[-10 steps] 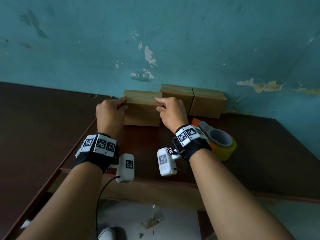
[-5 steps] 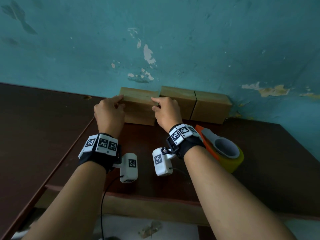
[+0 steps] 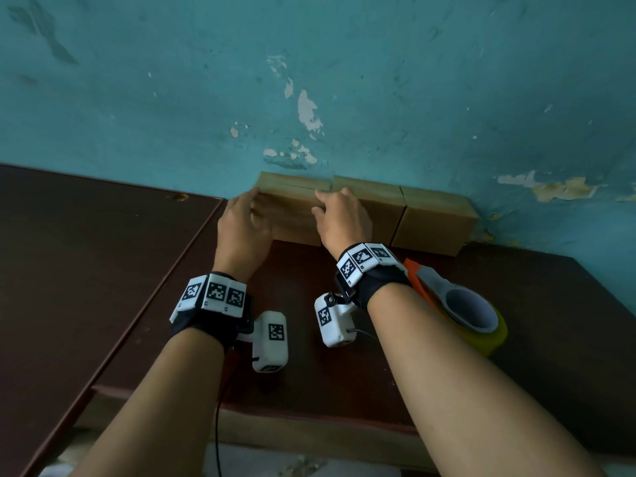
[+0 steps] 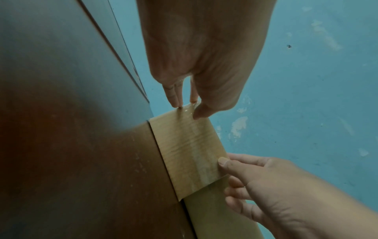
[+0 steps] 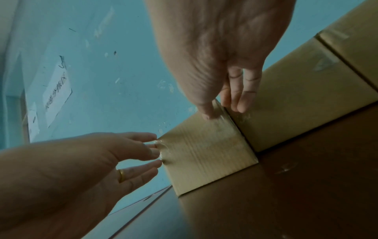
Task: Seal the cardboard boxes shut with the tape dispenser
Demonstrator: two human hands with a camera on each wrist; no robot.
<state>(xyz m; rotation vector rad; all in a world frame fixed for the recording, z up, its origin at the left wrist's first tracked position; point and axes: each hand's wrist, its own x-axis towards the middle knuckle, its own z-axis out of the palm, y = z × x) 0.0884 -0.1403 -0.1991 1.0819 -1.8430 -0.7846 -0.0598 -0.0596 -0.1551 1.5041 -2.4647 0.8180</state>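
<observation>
Three cardboard boxes stand in a row against the teal wall. My hands are at the two ends of the left box (image 3: 292, 211), which has glossy clear tape on its front (image 4: 190, 153). My left hand (image 3: 253, 203) touches its left end with straight fingers, thumb on the front (image 5: 161, 150). My right hand (image 3: 321, 203) presses its thumb on the box's top right corner, and its fingers lie on the front of the middle box (image 3: 382, 208). The tape dispenser (image 3: 461, 308), orange with a yellowish roll, lies on the table behind my right wrist, untouched.
The right box (image 3: 433, 222) closes the row by the wall. The dark brown table (image 3: 309, 373) has its front edge just under my forearms. A second dark table (image 3: 69, 270) adjoins on the left, with a seam between them.
The left box has slid back to the wall, into line with the other two. Both hands went forward with it, and the left fingers have straightened.
</observation>
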